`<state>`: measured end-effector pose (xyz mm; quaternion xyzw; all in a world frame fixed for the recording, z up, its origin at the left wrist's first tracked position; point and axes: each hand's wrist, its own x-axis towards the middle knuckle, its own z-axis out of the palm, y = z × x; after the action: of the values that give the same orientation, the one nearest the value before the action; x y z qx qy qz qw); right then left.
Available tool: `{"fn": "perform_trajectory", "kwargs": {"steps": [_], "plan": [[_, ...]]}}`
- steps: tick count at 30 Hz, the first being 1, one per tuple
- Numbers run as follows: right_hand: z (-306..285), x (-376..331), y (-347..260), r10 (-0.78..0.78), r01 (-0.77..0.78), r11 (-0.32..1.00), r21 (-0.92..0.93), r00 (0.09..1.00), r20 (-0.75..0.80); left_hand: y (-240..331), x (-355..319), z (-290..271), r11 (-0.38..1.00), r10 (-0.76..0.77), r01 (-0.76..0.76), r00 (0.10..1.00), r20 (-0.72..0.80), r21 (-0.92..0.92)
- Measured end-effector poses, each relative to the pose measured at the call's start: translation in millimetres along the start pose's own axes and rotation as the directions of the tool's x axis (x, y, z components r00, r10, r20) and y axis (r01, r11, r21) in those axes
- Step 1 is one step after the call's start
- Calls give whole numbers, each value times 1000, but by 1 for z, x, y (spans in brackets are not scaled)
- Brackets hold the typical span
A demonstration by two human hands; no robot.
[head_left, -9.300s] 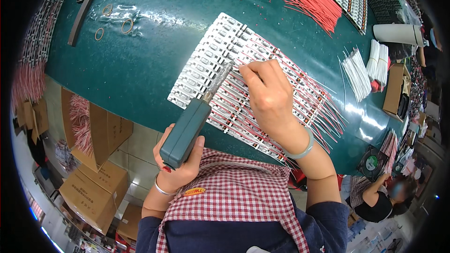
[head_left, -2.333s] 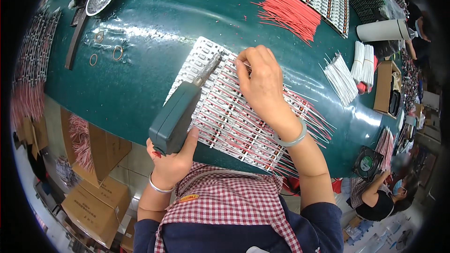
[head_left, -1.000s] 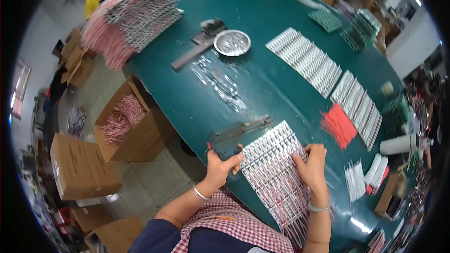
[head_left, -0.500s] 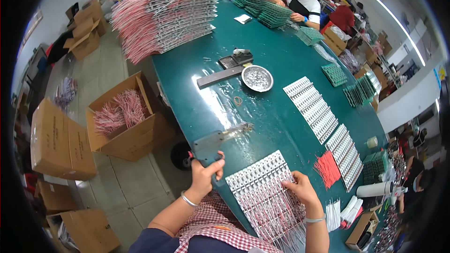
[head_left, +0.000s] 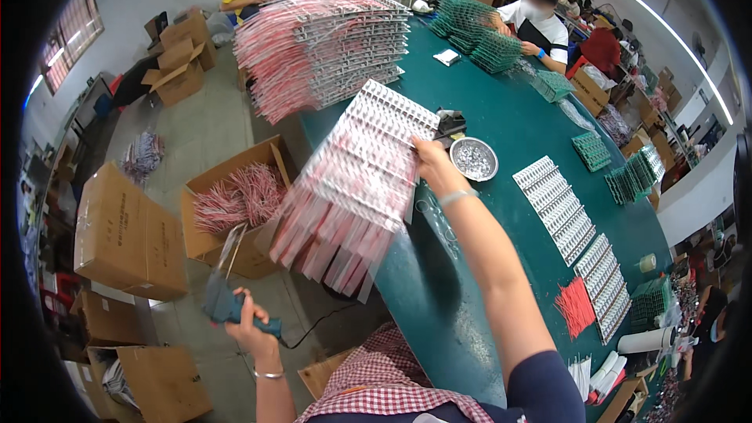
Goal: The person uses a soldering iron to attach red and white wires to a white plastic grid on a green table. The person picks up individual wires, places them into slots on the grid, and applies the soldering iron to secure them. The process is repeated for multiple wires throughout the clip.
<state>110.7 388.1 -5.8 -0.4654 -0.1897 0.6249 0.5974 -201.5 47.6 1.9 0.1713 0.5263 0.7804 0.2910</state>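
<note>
Left hand: the left hand [head_left: 252, 330] is off the worktop's near-left side, over the floor; its grip is wrapped around the handle of 1 tool.
Tool: a dark green, gun-shaped tool [head_left: 225, 305], its long metal tip pointing up; a black cord [head_left: 321, 324] trails right.
Right hand: the right hand [head_left: 432, 158] reaches far forward, its grip pinching the right edge of 1 panel.
Panel: the white gridded panel [head_left: 372, 141] hangs tilted in the air by the worktop's left edge, in front of a tall stack.
Wires: red and white wires [head_left: 329, 247] fan from the panel's lower side, blurred.
Stack: the tall stack [head_left: 352, 51] of similar wired panels stands at the worktop's far left.
Worktop: on the green worktop [head_left: 497, 223] are a round metal bowl [head_left: 474, 159] near the right hand, 2 flat white panels [head_left: 554, 210] and red strands [head_left: 576, 308].
Floor: an open carton [head_left: 251, 254] holds more red and white wires.
Far side: a co-worker [head_left: 540, 19] in white and black sits by green racks [head_left: 474, 35].
</note>
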Motion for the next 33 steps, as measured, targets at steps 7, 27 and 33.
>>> {"fn": "perform_trajectory", "kwargs": {"steps": [7, 27, 33], "plan": [[66, 99, 35, 142, -107, 880, 463, 989, -41, 25, -11, -37, 981, 168, -147, 970, -174, 125], [-503, -275, -201, -784, -426, -60, -903, 579, -222, -39, -46, 100, 984, 22, -104, 877, 480, 144], [-584, -279, -229, -576, -340, 98, -935, 747, -333, -38, -76, 131, 992, -47, -20, 852, 521, 122]]}}
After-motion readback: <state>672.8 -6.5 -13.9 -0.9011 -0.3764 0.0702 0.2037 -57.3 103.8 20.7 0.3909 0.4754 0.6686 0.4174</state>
